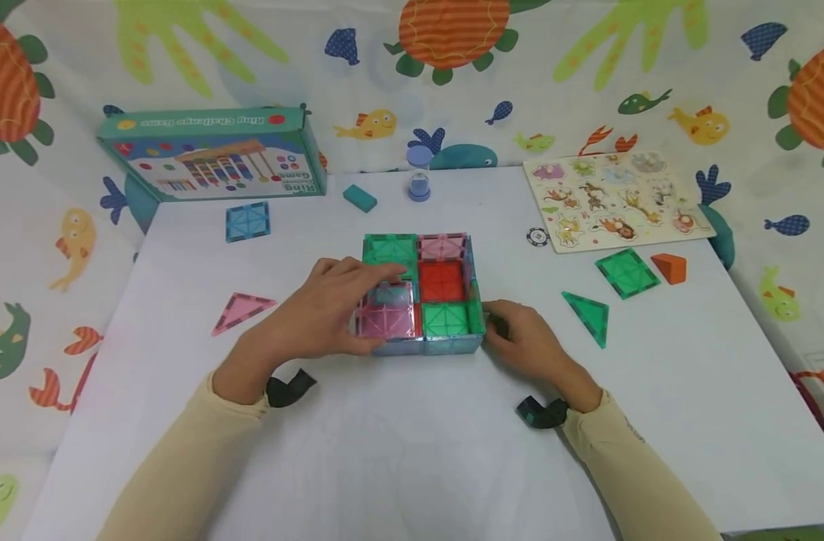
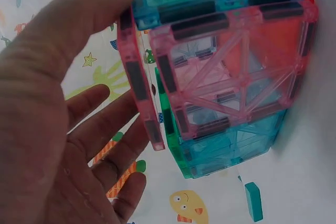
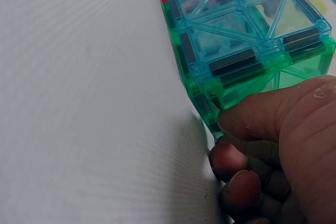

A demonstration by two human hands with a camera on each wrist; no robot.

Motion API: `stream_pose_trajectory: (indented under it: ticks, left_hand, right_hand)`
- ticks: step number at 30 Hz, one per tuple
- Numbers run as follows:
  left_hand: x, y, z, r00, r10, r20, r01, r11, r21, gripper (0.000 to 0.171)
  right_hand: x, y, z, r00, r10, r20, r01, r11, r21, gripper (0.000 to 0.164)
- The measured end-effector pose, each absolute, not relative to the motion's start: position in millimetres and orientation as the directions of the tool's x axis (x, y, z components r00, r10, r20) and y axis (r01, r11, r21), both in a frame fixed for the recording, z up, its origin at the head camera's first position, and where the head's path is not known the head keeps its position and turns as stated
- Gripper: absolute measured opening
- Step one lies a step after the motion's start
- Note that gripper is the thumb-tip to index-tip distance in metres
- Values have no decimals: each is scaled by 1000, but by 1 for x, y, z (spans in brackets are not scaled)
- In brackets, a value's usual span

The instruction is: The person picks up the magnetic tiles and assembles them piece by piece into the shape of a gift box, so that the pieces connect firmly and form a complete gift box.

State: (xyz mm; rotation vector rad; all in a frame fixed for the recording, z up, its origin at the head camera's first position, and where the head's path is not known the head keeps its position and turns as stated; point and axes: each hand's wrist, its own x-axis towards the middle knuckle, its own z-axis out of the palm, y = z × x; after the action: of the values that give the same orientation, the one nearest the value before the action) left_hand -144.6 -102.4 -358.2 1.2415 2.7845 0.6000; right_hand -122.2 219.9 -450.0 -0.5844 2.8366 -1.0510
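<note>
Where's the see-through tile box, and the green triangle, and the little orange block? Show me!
Tile box [image 1: 452, 346]: head view, on its blue front wall.
Green triangle [image 1: 592, 316]: head view, on the middle of its flat face.
Orange block [image 1: 671, 268]: head view, on the middle of its visible side.

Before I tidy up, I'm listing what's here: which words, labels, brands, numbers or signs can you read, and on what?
"Ring Challenge Game": green box, top face, upside down.
"Ring": its front, upside down.
"Game": its front, likewise.
Too small to read: the front's other print and the centre mark on the round chip.
</note>
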Motion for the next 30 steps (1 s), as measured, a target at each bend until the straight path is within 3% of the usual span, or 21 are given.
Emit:
stream_pose_trajectory:
  ticks: [10,30]
  left_hand:
    - [-147,-101,-364,-663,738,125,708,563,427,89]
    - [-142,-110,-369,-689,708,153,697,591,406,81]
  right_hand:
    - [-123,220,-451,-927,-368,73,-328,699,-635,32]
    - [-123,220,-452,-927,-367,76,-330,703,-630,33]
